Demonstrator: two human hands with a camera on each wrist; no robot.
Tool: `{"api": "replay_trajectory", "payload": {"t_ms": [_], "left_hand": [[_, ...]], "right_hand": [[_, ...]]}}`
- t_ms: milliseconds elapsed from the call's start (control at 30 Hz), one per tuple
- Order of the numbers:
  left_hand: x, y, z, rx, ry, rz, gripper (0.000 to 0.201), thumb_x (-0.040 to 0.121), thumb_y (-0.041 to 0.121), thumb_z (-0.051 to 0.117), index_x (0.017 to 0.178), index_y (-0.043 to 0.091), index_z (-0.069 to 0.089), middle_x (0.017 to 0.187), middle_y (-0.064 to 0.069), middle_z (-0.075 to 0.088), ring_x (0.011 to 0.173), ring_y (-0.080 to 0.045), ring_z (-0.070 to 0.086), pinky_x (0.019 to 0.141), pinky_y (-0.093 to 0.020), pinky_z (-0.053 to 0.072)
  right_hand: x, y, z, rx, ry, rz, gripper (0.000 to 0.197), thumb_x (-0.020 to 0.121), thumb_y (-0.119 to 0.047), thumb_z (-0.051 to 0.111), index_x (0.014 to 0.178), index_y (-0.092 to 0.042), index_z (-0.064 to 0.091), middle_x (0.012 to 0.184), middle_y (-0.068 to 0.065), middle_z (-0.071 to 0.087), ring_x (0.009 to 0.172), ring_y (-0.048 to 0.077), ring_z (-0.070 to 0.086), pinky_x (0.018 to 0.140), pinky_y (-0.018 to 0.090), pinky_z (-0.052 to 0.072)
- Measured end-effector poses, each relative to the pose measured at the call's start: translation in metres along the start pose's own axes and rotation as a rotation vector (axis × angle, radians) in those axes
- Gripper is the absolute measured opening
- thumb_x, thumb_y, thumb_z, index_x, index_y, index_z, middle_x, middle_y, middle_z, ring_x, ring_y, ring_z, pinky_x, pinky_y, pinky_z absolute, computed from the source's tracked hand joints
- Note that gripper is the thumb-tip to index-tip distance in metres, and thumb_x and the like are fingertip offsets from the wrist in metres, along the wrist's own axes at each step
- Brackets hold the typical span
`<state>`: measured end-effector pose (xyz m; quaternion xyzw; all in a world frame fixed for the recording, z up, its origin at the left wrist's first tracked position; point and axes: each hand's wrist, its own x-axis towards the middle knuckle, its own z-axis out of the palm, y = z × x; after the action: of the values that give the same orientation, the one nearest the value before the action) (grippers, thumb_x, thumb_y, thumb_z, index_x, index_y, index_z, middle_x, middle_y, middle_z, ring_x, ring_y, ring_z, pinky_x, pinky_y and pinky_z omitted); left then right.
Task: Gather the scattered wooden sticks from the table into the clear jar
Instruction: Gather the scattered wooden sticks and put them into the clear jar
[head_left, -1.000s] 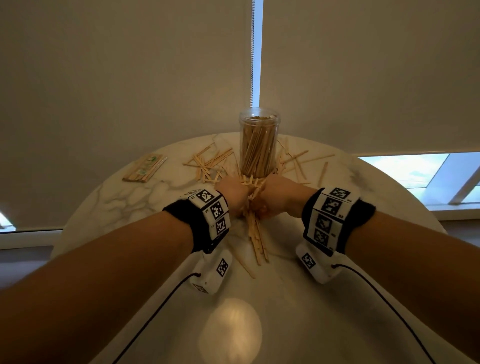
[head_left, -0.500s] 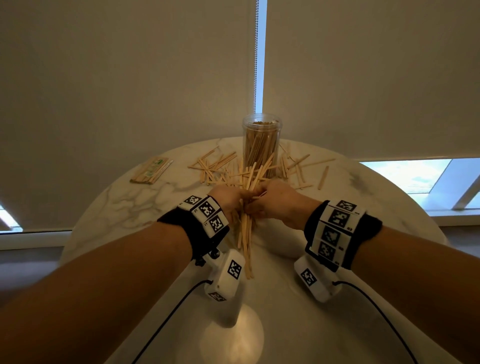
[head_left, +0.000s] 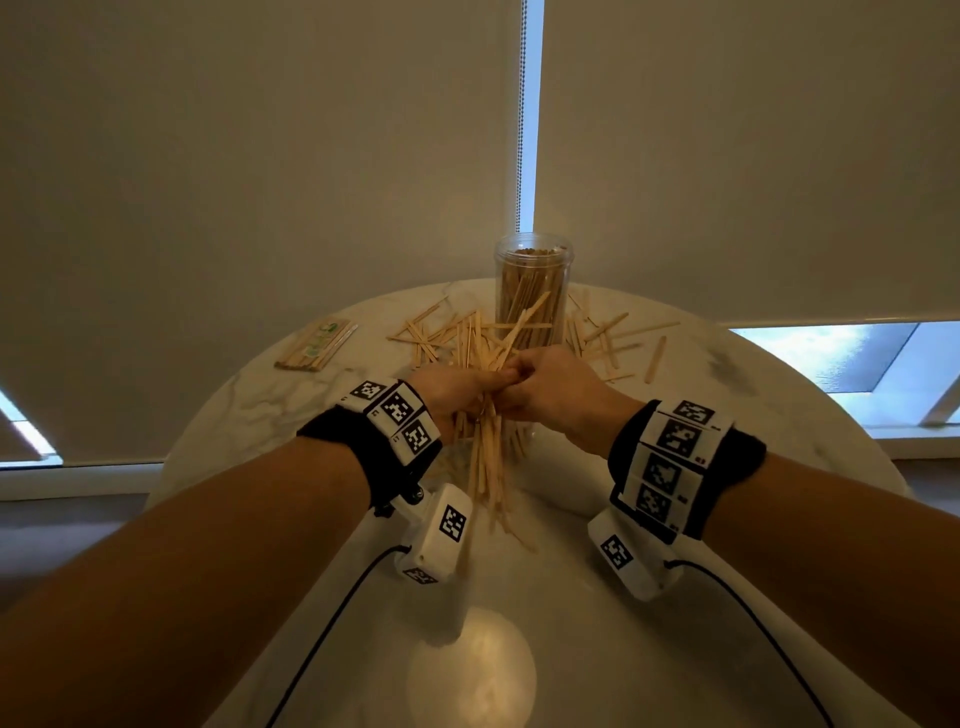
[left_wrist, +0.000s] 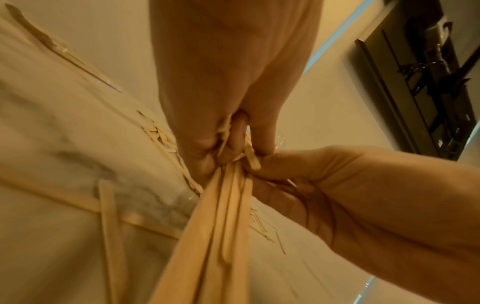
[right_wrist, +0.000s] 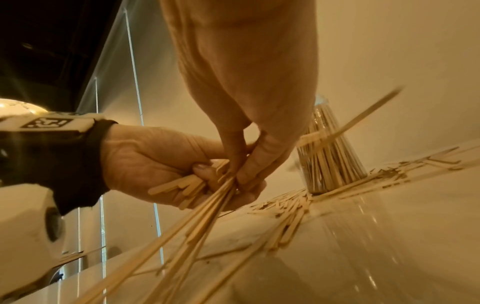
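Observation:
A clear jar (head_left: 532, 291) (right_wrist: 330, 156), packed with upright wooden sticks, stands at the far middle of the round marble table (head_left: 727, 415). Just in front of it my left hand (head_left: 457, 387) (right_wrist: 155, 164) and right hand (head_left: 545, 382) (left_wrist: 337, 185) press together and grip one bundle of sticks (head_left: 485, 462) (left_wrist: 223, 226) (right_wrist: 187, 236). The bundle is lifted and fans out toward me; its upper ends poke up in front of the jar. Loose sticks (head_left: 441, 338) (right_wrist: 285, 205) lie scattered around the jar's foot on both sides.
A wrapped pack of sticks (head_left: 317, 345) lies at the table's far left. Roller blinds and a bead chain (head_left: 521, 114) hang behind the table, with window strips low on both sides. Cables run from both wrist cameras toward me across the table.
Both hands have closed round the sticks and raised them off the table. The bundle now stands steeper, its top ends up in front of the jar.

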<state>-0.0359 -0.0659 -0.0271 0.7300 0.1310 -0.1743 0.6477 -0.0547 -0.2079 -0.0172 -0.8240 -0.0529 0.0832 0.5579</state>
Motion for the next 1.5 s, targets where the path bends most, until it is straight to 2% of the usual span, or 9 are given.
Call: {"api": "replay_trajectory", "payload": {"t_ms": [200, 367, 500, 633, 733, 833, 967, 1267, 1500], "left_hand": [[-0.006, 0.01, 0.0, 0.112, 0.002, 0.042, 0.039, 0.084, 0.025, 0.077, 0.109, -0.003, 0.067, 0.084, -0.016, 0.069, 0.067, -0.026, 0.067, 0.081, -0.053, 0.059], [0.007, 0.013, 0.003, 0.288, 0.071, 0.204, 0.053, 0.075, 0.038, 0.074, 0.111, 0.001, 0.065, 0.115, -0.021, 0.069, 0.107, -0.039, 0.067, 0.091, -0.053, 0.056], [0.012, 0.013, 0.0, 0.315, 0.058, 0.259, 0.075, 0.058, 0.049, 0.071, 0.116, 0.002, 0.065, 0.116, -0.02, 0.069, 0.109, -0.038, 0.066, 0.094, -0.052, 0.054], [0.004, 0.013, 0.003, 0.321, 0.047, 0.337, 0.054, 0.067, 0.052, 0.066, 0.1, 0.01, 0.071, 0.102, -0.014, 0.072, 0.097, -0.034, 0.068, 0.094, -0.056, 0.053], [-0.005, 0.015, 0.01, 0.229, -0.008, 0.405, 0.028, 0.099, 0.03, 0.053, 0.081, 0.013, 0.067, 0.084, -0.009, 0.066, 0.081, -0.027, 0.06, 0.087, -0.049, 0.053], [-0.005, 0.016, 0.011, 0.137, 0.001, 0.456, 0.024, 0.105, 0.018, 0.044, 0.088, 0.012, 0.059, 0.074, -0.005, 0.057, 0.066, -0.017, 0.052, 0.062, -0.031, 0.046], [0.001, 0.017, 0.009, 0.023, 0.026, 0.475, 0.014, 0.105, 0.018, 0.044, 0.108, 0.009, 0.055, 0.073, -0.003, 0.052, 0.061, -0.014, 0.052, 0.06, -0.032, 0.047], [0.001, 0.033, 0.001, -0.376, 0.243, 0.485, 0.025, 0.107, 0.03, 0.037, 0.088, 0.018, 0.046, 0.066, 0.002, 0.041, 0.046, -0.008, 0.036, 0.047, -0.025, 0.037], [-0.022, 0.034, 0.023, -0.228, 0.1, 0.622, 0.04, 0.1, 0.055, 0.041, 0.098, 0.02, 0.062, 0.066, 0.01, 0.06, 0.047, -0.001, 0.05, 0.048, -0.02, 0.041]], "right_hand": [[-0.002, -0.021, -0.014, -0.436, 0.0, -0.014, 0.012, 0.088, -0.016, 0.072, 0.099, -0.012, 0.075, 0.093, 0.007, 0.073, 0.088, 0.019, 0.069, 0.083, 0.037, 0.061], [-0.001, -0.046, -0.035, -0.607, 0.109, -0.068, 0.017, 0.09, -0.022, 0.071, 0.095, -0.007, 0.072, 0.091, 0.008, 0.074, 0.083, 0.021, 0.073, 0.078, 0.039, 0.062], [0.015, -0.048, -0.053, -0.908, 0.254, -0.3, 0.045, 0.087, -0.013, 0.068, 0.131, -0.014, 0.056, 0.129, 0.011, 0.053, 0.111, 0.031, 0.055, 0.089, 0.038, 0.049], [0.033, -0.042, -0.051, -1.151, 0.126, -0.336, 0.052, 0.091, -0.019, 0.057, 0.142, -0.021, 0.047, 0.145, 0.008, 0.045, 0.129, 0.036, 0.04, 0.102, 0.049, 0.041], [0.037, -0.045, -0.045, -1.086, 0.02, -0.33, 0.024, 0.094, -0.019, 0.055, 0.115, -0.016, 0.066, 0.114, 0.005, 0.067, 0.103, 0.027, 0.06, 0.085, 0.037, 0.05], [0.035, -0.044, -0.043, -1.054, 0.002, -0.374, 0.018, 0.097, -0.019, 0.057, 0.109, -0.015, 0.069, 0.097, -0.002, 0.065, 0.087, 0.019, 0.058, 0.072, 0.028, 0.041], [0.032, -0.042, -0.045, -0.946, 0.027, -0.367, 0.016, 0.1, -0.028, 0.057, 0.107, -0.02, 0.069, 0.086, -0.008, 0.06, 0.078, 0.011, 0.052, 0.06, 0.021, 0.035], [0.017, -0.04, -0.069, -0.563, 0.207, -0.212, 0.015, 0.095, -0.022, 0.065, 0.104, -0.018, 0.076, 0.097, 0.0, 0.071, 0.091, 0.017, 0.066, 0.075, 0.03, 0.054], [0.004, -0.056, -0.047, -0.118, 0.167, -0.358, 0.018, 0.085, -0.008, 0.077, 0.098, -0.001, 0.068, 0.089, 0.015, 0.075, 0.081, 0.027, 0.075, 0.078, 0.04, 0.063]]}}
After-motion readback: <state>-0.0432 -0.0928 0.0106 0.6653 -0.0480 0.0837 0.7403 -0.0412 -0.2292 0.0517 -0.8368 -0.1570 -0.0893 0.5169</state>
